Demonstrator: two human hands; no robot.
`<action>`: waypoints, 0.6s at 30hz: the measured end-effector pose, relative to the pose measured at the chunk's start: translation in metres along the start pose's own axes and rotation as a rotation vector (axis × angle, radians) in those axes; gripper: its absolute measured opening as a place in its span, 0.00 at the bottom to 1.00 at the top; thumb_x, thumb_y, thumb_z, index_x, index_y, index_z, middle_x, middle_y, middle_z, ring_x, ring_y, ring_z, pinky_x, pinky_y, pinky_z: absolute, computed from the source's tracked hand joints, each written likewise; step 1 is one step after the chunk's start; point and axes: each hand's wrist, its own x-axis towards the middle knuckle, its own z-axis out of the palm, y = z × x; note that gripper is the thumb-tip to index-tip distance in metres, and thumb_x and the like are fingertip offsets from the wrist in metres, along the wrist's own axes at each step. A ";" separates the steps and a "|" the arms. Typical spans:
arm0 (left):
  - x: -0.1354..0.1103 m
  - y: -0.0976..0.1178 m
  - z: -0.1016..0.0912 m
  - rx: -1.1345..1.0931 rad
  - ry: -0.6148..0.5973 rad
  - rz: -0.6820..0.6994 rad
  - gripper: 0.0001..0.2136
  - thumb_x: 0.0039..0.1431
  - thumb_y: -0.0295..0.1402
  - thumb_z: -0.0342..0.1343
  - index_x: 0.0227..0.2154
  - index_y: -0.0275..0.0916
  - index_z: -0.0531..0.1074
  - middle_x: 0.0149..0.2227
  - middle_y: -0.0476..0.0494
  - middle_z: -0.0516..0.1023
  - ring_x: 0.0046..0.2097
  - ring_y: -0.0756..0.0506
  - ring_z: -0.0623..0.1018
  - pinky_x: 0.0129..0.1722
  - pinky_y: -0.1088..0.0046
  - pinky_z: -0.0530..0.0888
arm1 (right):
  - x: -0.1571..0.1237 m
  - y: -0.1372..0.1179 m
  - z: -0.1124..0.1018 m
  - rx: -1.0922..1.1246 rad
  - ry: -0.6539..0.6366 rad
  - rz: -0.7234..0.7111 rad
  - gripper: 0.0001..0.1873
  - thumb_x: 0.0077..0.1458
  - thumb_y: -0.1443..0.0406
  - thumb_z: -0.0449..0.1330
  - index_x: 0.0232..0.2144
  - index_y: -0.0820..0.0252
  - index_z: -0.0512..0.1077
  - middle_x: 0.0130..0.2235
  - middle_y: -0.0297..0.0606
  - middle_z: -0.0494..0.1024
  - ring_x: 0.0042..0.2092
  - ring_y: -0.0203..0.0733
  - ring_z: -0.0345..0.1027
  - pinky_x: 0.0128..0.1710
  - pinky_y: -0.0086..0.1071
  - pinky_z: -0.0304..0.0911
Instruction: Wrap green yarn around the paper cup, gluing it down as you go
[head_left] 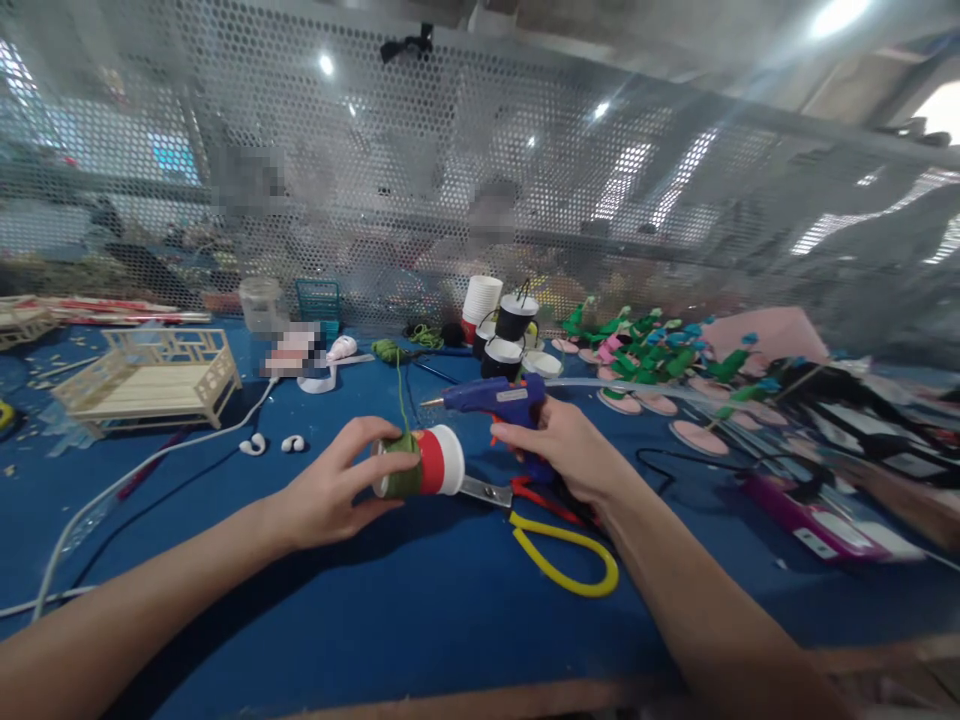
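Note:
My left hand [352,475] grips a paper cup [441,460] lying on its side, its white rim facing right. Green yarn is wound around the end near my fingers, and the band beside it is red. A strand runs from the cup up to a small ball of green yarn [388,350]. In my right hand [570,450] is a blue hot glue gun [495,396], its nozzle pointing left just above the cup, not touching it. Scissors [566,560] with red and yellow handles lie under the glue gun, their blades partly behind the cup.
Stacked white cups [481,298] and black-wrapped cups [517,316] stand at the back. Several green craft pieces on pink discs [697,437] fill the right, near a purple power strip [810,520]. On the left are a miniature wooden bed [154,390], white earbuds [292,443] and a cable [165,450].

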 end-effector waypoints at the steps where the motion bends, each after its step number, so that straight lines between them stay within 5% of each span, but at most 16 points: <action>1: 0.000 0.000 0.000 0.006 0.006 0.010 0.15 0.57 0.25 0.51 0.47 0.39 0.59 0.46 0.36 0.59 0.49 0.40 0.64 0.47 0.59 0.68 | 0.004 0.002 0.000 0.014 0.005 0.014 0.15 0.37 0.57 0.63 0.24 0.62 0.67 0.23 0.33 0.72 0.24 0.34 0.64 0.25 0.29 0.60; 12: 0.001 0.002 0.002 0.051 0.049 0.090 0.14 0.56 0.24 0.50 0.46 0.38 0.60 0.45 0.36 0.61 0.48 0.40 0.64 0.45 0.58 0.70 | 0.042 0.037 0.009 -0.461 0.001 0.190 0.15 0.51 0.61 0.56 0.16 0.60 0.63 0.15 0.35 0.68 0.18 0.36 0.63 0.20 0.30 0.58; 15: 0.001 0.003 0.002 0.052 0.048 0.099 0.14 0.56 0.24 0.50 0.46 0.38 0.60 0.45 0.36 0.61 0.48 0.40 0.65 0.45 0.58 0.70 | 0.041 0.035 0.011 -0.607 0.063 0.126 0.13 0.49 0.64 0.58 0.15 0.61 0.66 0.24 0.46 0.73 0.32 0.48 0.70 0.30 0.36 0.61; 18: 0.002 0.004 0.001 0.046 0.042 0.098 0.15 0.56 0.24 0.50 0.46 0.39 0.60 0.45 0.37 0.61 0.48 0.40 0.65 0.45 0.58 0.70 | 0.035 0.017 0.017 -0.677 0.077 -0.017 0.12 0.50 0.63 0.57 0.19 0.62 0.70 0.34 0.50 0.74 0.45 0.52 0.66 0.41 0.38 0.58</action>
